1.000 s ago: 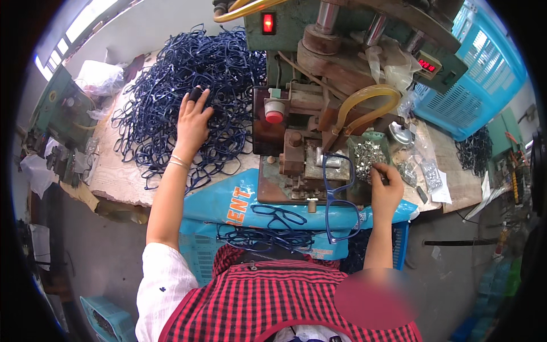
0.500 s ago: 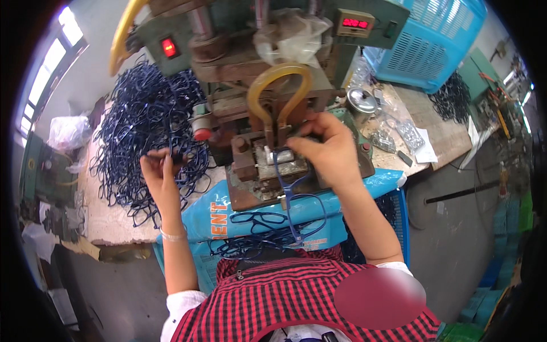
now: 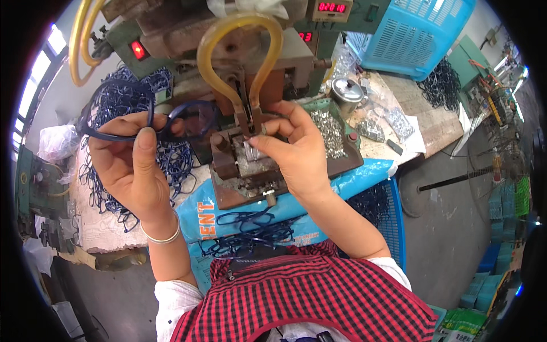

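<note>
My left hand (image 3: 134, 165) is raised at the left, fingers and thumb closed on a dark blue eyeglass frame (image 3: 151, 111). My right hand (image 3: 302, 157) reaches to the bench press, with thumb and forefinger pinched at the small metal jig (image 3: 250, 162). What lies between those fingertips is too small to make out. Above the jig, a looped yellow hose (image 3: 206, 48) runs down to two upright metal jaws (image 3: 248, 117). Behind my left hand spreads a heap of blue eyeglass frames (image 3: 176, 165). Several more frames (image 3: 248, 242) lie on a blue plastic bag (image 3: 196, 199) just in front of me.
Small metal parts (image 3: 327, 134) are piled on the press base to the right of the jig. Beyond stand a lidded metal pot (image 3: 346, 94), bags of small parts (image 3: 399, 122) and a blue plastic crate (image 3: 419, 37). A lit red switch (image 3: 138, 49) glows at upper left.
My left hand has come up from the heap and now holds an eyeglass frame. The frame that hung from the jig is gone from there. My right fingers have moved in over the jig.
</note>
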Action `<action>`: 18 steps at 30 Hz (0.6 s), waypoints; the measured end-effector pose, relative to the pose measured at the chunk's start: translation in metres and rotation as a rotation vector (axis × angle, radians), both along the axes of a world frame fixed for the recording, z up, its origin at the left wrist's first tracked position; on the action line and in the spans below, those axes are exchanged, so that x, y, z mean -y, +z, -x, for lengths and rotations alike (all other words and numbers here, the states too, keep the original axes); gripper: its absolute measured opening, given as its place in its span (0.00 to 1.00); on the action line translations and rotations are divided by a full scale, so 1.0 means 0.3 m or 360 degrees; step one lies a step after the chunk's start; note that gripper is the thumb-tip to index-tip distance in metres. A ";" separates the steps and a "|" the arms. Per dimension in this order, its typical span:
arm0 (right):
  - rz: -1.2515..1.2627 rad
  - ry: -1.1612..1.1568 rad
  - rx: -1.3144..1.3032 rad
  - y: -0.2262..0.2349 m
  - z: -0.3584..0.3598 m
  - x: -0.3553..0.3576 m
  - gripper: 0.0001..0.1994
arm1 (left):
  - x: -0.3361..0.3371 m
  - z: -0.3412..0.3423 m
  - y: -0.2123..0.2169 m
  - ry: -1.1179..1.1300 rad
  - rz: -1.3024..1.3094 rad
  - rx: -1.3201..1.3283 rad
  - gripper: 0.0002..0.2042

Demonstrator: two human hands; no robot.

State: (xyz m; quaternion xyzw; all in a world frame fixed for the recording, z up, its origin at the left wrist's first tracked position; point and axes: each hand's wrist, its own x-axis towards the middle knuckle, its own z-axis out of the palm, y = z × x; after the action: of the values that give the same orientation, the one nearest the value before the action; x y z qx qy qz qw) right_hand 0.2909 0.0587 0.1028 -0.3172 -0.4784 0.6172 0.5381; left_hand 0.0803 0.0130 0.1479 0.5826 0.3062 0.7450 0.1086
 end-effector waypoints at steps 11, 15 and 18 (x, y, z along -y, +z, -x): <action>-0.0891 -0.0875 0.2148 -0.272 -0.317 -0.147 0.12 | 0.048 -0.172 -0.114 -0.0034 -0.0397 -0.1559 0.12; -0.1045 -0.0976 0.1949 -0.341 -0.351 -0.165 0.06 | 0.023 -0.176 -0.124 -0.0063 -0.0469 -0.1598 0.11; -0.1137 -0.1001 0.1904 -0.326 -0.336 -0.166 0.03 | 0.024 -0.169 -0.140 -0.0086 -0.0483 -0.1592 0.11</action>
State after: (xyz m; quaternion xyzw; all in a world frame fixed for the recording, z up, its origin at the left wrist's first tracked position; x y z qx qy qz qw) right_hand 0.3918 0.1084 0.0049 -0.5255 -0.7461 -0.0342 0.4075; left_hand 0.1309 0.0057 0.1058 0.8842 0.1941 0.4084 -0.1173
